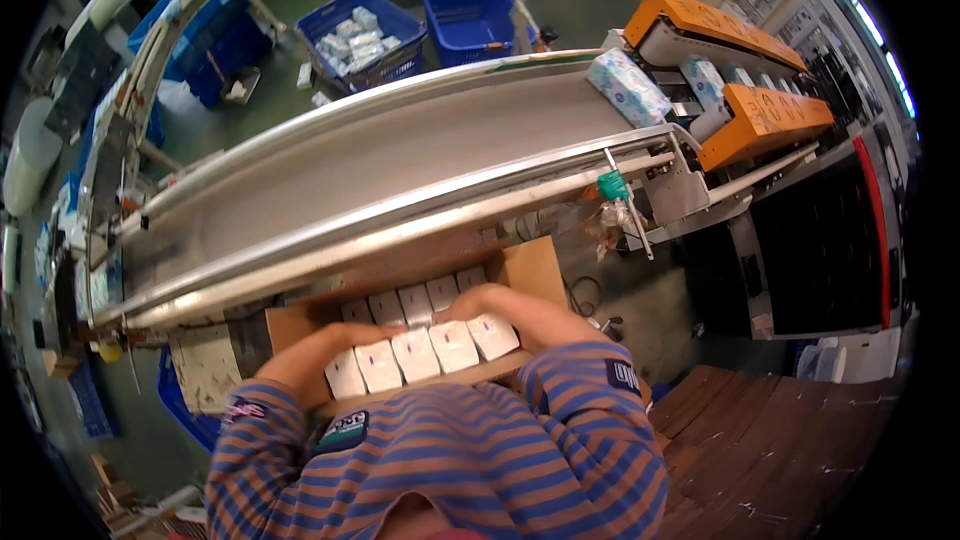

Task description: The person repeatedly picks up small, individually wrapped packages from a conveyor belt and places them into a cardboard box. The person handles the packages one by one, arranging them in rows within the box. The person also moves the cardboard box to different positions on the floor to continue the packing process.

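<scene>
A cardboard box (537, 270) with raised flaps sits in front of me, just below the conveyor. Two rows of white, block-shaped packs with small dark marks fill it, a far row (413, 303) and a near row (411, 356). My left hand (345, 337) reaches over the left end of the near row. My right hand (478, 306) comes over its right part. Both sets of fingers curl into the gap behind the near row, gripping it; the fingertips are partly hidden between the rows.
The conveyor belt (370, 150) runs across beyond the box. A patterned, film-wrapped pack (629, 87) lies at its right end, beside orange-covered machine guides (765, 125). Blue baskets (468, 22) stand on the floor behind. Brown cardboard sheets (770, 440) lie at my right.
</scene>
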The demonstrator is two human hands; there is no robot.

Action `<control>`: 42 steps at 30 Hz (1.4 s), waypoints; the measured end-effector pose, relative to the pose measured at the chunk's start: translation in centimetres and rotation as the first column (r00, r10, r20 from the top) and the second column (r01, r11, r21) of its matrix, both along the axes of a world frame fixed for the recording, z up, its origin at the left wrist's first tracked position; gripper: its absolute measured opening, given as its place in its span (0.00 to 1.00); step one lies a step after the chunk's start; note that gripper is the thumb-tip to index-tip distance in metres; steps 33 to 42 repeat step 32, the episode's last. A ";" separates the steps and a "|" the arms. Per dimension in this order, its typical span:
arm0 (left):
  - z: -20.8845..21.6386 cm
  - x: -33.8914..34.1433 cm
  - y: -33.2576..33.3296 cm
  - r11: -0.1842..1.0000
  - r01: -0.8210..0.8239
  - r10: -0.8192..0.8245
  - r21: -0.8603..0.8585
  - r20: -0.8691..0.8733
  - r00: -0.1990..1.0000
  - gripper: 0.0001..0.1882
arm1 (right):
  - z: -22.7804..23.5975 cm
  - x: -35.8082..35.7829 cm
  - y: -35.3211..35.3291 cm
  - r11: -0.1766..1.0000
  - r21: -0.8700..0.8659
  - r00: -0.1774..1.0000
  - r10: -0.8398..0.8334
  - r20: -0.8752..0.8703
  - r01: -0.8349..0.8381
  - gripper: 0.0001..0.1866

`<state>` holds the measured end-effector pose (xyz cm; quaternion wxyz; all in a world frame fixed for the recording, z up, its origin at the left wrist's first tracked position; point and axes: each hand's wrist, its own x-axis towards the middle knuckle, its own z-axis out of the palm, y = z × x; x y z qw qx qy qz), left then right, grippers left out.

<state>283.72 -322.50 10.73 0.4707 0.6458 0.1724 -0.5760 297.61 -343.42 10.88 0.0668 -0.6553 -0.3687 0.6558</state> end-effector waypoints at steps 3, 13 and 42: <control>3.8 2.5 -1.8 0.963 0.249 -0.264 0.107 0.169 0.950 0.34 | 4.1 -1.6 -0.5 0.981 0.174 0.964 0.037 0.265 -0.085 0.38; 16.2 25.7 -12.1 0.861 -0.307 -0.422 0.405 0.906 0.011 0.34 | 10.0 0.8 -7.9 0.064 0.983 0.256 -0.966 0.018 0.171 0.12; 13.1 30.1 -4.3 0.808 -0.555 0.111 0.199 0.873 0.474 0.54 | 12.8 14.5 -3.0 0.314 0.949 0.591 -0.770 0.241 0.021 0.37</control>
